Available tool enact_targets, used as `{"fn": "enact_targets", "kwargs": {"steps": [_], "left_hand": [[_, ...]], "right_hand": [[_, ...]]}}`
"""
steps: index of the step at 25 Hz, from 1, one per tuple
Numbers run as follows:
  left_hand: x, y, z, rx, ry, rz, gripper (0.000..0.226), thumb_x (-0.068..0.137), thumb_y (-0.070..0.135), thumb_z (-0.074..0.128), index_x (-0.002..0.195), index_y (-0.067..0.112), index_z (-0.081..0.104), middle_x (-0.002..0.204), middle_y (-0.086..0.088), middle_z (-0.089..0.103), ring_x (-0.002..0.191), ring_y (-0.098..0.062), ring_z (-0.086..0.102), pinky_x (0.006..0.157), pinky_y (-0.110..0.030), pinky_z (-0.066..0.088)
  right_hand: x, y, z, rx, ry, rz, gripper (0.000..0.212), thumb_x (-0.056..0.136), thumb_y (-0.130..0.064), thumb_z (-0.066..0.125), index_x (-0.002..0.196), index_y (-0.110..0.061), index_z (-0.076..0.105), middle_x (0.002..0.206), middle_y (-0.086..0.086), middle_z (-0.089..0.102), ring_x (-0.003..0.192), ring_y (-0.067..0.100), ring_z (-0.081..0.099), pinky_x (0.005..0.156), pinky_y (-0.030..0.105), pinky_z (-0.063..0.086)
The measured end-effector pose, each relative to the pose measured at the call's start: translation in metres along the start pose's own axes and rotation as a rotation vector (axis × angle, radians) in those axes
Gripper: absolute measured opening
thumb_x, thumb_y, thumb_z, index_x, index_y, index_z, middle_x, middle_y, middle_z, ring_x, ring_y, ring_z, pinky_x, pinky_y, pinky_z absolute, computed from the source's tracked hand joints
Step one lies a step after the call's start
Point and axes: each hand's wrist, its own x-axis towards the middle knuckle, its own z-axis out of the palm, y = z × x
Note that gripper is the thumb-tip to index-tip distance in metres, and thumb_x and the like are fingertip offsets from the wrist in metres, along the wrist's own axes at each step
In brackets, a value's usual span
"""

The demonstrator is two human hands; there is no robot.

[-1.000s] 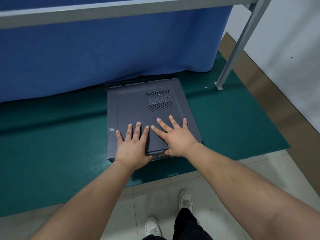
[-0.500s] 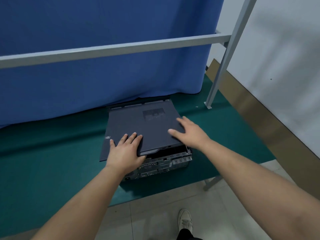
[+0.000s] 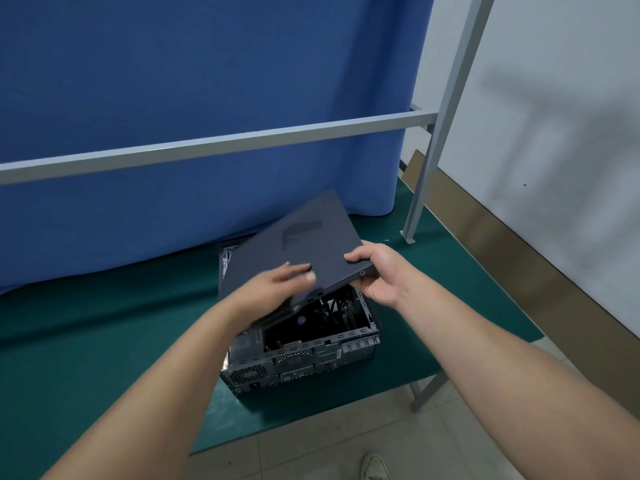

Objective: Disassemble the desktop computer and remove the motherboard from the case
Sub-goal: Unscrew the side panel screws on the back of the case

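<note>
Hands [image 3: 375, 273] grip side panel [image 3: 294, 251] — tilted above case [image 3: 304, 355]

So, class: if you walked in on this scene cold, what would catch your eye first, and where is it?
First, the dark grey side panel, tilted up off the computer case at centre, gripped by the left hand at its near edge and the right hand at its right corner. Beneath it the opened case shows its dark insides. Behind hangs a big blue curtain.
</note>
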Motion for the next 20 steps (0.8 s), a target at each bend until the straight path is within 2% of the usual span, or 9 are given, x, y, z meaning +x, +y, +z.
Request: {"fn": "enact_targets", "kwargs": {"steps": [2,4,7,9,12,14,15,17,20], "left_hand": [[0.002,0.035,0.000,-0.175,0.054,-0.054,0.048,0.066,0.088,0.066,0.104,0.059,0.071,0.131,0.024,0.065,0.115,0.000,0.060,0.104,-0.034,0.045],[0.002,0.068,-0.001,-0.262,0.043,-0.124,0.045,0.075,0.084,0.062,0.101,0.050,0.072,0.115,0.024,0.067,0.101,-0.008,0.062,0.084,-0.036,0.047],[0.000,0.102,-0.011,-0.324,-0.010,-0.148,0.083,0.070,0.086,0.064,0.139,0.041,0.055,0.132,0.012,0.057,0.115,-0.029,0.059,0.089,-0.068,0.050],[-0.003,0.116,-0.020,-0.371,-0.011,-0.144,0.098,0.070,0.079,0.070,0.151,0.031,0.043,0.137,-0.007,0.061,0.110,-0.041,0.067,0.081,-0.071,0.053],[-0.008,0.128,-0.033,-0.428,0.029,-0.089,0.062,0.089,0.047,0.071,0.132,0.006,0.054,0.091,-0.016,0.073,0.077,-0.039,0.075,0.066,-0.066,0.058],[-0.007,0.128,-0.040,-0.478,0.112,-0.067,0.023,0.091,0.022,0.062,0.101,0.002,0.057,0.067,-0.013,0.062,0.063,-0.034,0.067,0.067,-0.069,0.058],[-0.007,0.125,-0.043,-0.522,0.143,-0.057,0.011,0.090,0.014,0.057,0.091,0.004,0.052,0.059,-0.010,0.056,0.056,-0.030,0.062,0.063,-0.061,0.060],[-0.010,0.116,-0.048,-0.626,0.184,-0.036,0.008,0.088,0.007,0.052,0.085,0.007,0.044,0.057,-0.006,0.047,0.046,-0.023,0.052,0.049,-0.036,0.054],[-0.011,0.092,-0.045,-0.792,0.214,0.013,0.008,0.087,0.002,0.049,0.092,0.007,0.045,0.067,-0.009,0.051,0.056,-0.025,0.056,0.050,-0.034,0.052]], "right_hand": [[-0.015,-0.009,0.019,-0.068,-0.021,-0.057,0.039,0.086,0.008,0.049,0.117,-0.007,0.066,0.107,0.015,0.070,0.082,0.024,0.068,0.061,0.029,0.060],[-0.031,-0.015,0.034,-0.190,-0.046,-0.112,0.037,0.083,0.005,0.051,0.110,-0.011,0.070,0.100,0.012,0.070,0.076,0.020,0.068,0.062,0.028,0.059],[-0.055,-0.022,0.054,-0.439,-0.115,-0.175,0.039,0.079,0.000,0.055,0.110,-0.013,0.075,0.096,0.006,0.073,0.078,0.017,0.069,0.071,0.030,0.060],[-0.068,-0.025,0.069,-0.571,-0.135,-0.209,0.039,0.079,-0.003,0.058,0.112,-0.015,0.074,0.091,0.001,0.075,0.076,0.013,0.070,0.067,0.027,0.058],[-0.083,-0.026,0.089,-0.658,-0.177,-0.243,0.033,0.080,-0.003,0.061,0.107,-0.017,0.074,0.083,-0.004,0.072,0.071,0.010,0.067,0.064,0.029,0.057],[-0.087,-0.023,0.096,-0.713,-0.212,-0.236,0.032,0.080,-0.008,0.065,0.108,-0.021,0.074,0.087,-0.003,0.068,0.083,0.014,0.062,0.078,0.040,0.058],[-0.087,-0.020,0.098,-0.742,-0.230,-0.227,0.035,0.080,-0.013,0.067,0.111,-0.026,0.074,0.089,-0.005,0.067,0.088,0.015,0.060,0.089,0.048,0.055],[-0.082,-0.013,0.099,-0.774,-0.276,-0.228,0.042,0.081,-0.024,0.072,0.120,-0.038,0.072,0.100,-0.017,0.072,0.101,0.010,0.062,0.105,0.047,0.044],[-0.070,0.000,0.094,-0.735,-0.365,-0.205,0.046,0.091,-0.052,0.069,0.135,-0.040,0.064,0.131,-0.021,0.066,0.121,-0.004,0.059,0.106,0.028,0.037]]}}
